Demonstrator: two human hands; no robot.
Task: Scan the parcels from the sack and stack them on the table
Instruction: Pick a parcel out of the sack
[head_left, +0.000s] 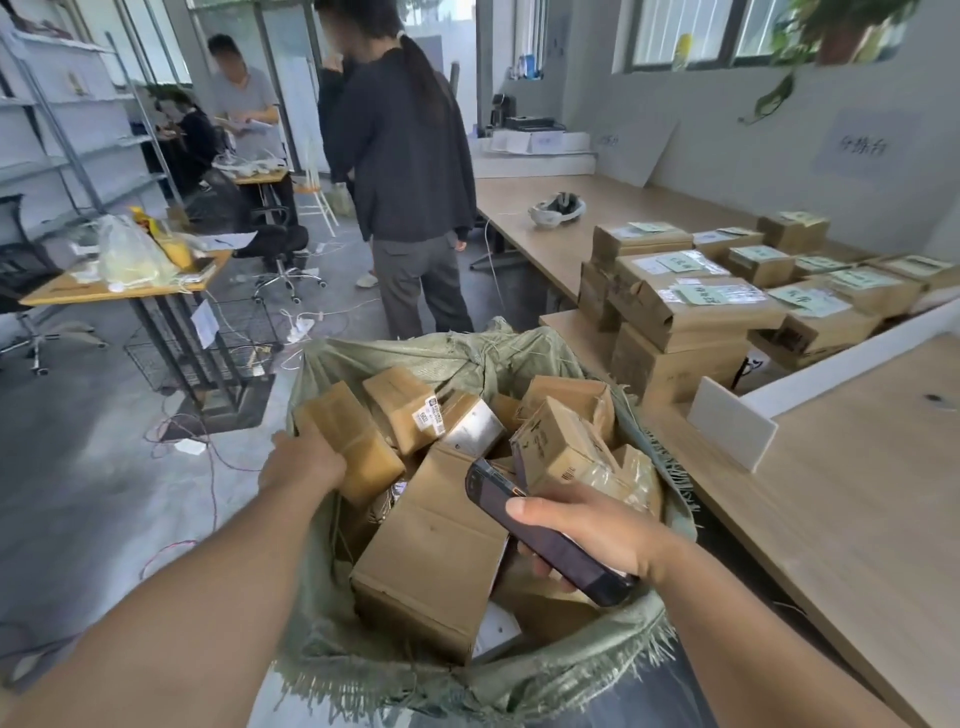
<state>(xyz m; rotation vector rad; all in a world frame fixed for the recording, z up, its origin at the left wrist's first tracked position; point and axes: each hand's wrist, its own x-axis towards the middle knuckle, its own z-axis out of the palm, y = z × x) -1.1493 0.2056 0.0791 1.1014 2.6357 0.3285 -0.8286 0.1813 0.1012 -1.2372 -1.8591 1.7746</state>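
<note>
A green woven sack (363, 654) stands open in front of me, filled with several brown cardboard parcels. My left hand (304, 462) reaches into its left side and grips a brown parcel (363, 452) at its near end. My right hand (587, 530) holds a dark handheld scanner (540, 540) over the sack's right half, thumb on top. A large plain parcel (431, 561) lies in the middle of the sack, partly under the scanner. On the wooden table (857, 509) to the right, labelled parcels (691, 306) lie stacked in rows.
A person in dark clothes (405, 171) stands just behind the sack. A white board (732, 421) leans on the table near the stack. A headset (556, 208) rests on the far table. Cables trail over the floor at left, beside a cluttered desk (124, 280) and office chairs.
</note>
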